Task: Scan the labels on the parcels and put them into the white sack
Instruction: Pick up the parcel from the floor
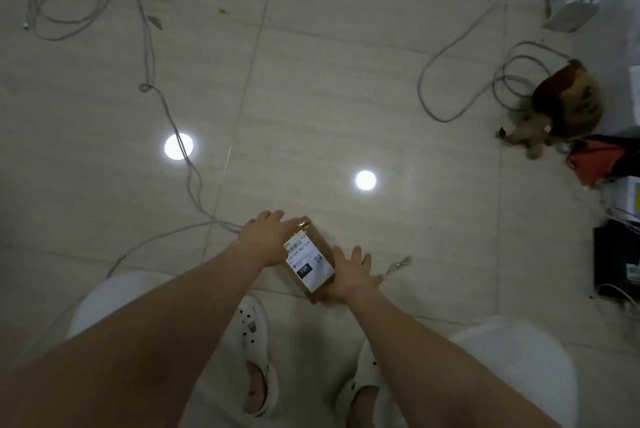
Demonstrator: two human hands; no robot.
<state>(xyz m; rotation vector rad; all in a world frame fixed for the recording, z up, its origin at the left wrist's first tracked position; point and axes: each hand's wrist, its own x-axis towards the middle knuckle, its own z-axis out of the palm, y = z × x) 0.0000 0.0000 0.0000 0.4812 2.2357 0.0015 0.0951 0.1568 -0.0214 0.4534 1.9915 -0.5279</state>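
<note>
Parcel [320, 242], a small brown one with a white label [308, 265] facing up, is sitting between the two hands, low over the tiled floor [311, 98] and just in front of the white shoes [258, 351]. The left hand [266, 237] is pressing against its left side and far end with the fingers stretched out. The right hand [349, 272] is pressing against its right side, fingers also straight, not curled. Whether the parcel is touching the floor, I cannot tell.
</note>
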